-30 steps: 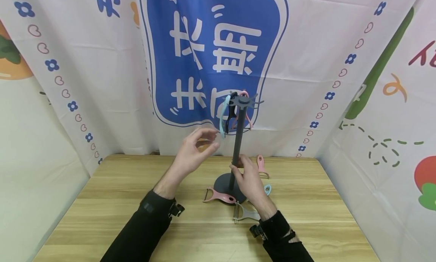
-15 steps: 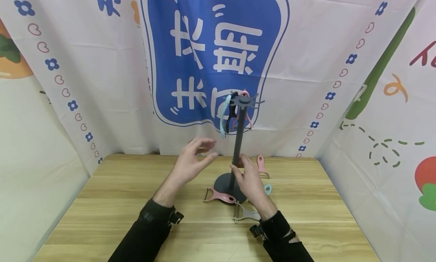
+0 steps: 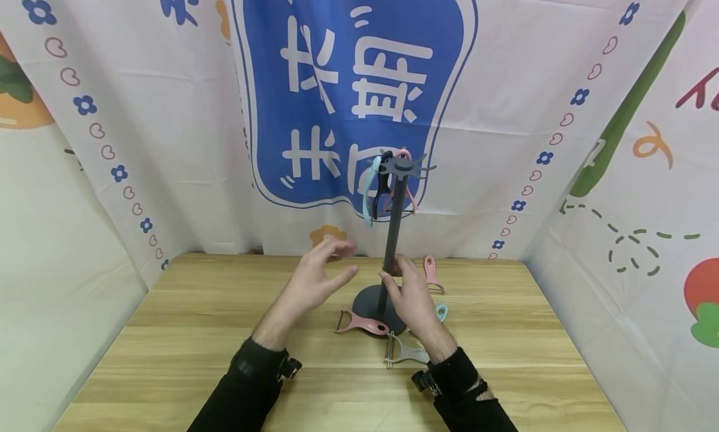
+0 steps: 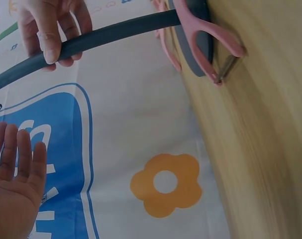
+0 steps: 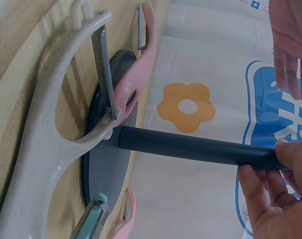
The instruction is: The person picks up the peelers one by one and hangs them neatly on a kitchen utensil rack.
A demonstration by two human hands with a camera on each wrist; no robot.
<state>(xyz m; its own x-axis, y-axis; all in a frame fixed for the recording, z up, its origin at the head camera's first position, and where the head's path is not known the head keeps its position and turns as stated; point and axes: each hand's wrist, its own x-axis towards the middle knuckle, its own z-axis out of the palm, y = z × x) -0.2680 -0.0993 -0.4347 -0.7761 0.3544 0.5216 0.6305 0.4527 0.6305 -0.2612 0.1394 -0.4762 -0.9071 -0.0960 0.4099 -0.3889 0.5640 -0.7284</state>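
Observation:
My right hand (image 3: 412,298) grips the dark grey post of a hanging stand (image 3: 394,232), thumb on one side and fingers on the other, as the right wrist view also shows. Left of the post my left hand (image 3: 316,281) hovers with fingers spread and nothing in it. From the stand's top hooks hang a light blue peeler (image 3: 369,195), a black peeler (image 3: 381,191) and a pink peeler (image 3: 412,198). Another pink peeler (image 3: 365,323) lies with its handle over the stand's round base (image 3: 366,298). A whitish-grey peeler (image 5: 39,129) lies in front, partly under my right forearm in the head view.
Behind my right hand, a pink peeler (image 3: 430,271) lies near the back of the wooden table (image 3: 196,332). A light blue peeler (image 3: 441,312) shows partly beside the right wrist. A printed cloth (image 3: 213,138) hangs close behind the table's back edge.
My left hand has sunk from beside the hanging light blue peeler to lower over the table, fingers spread. The right hand and the stand have stayed in place.

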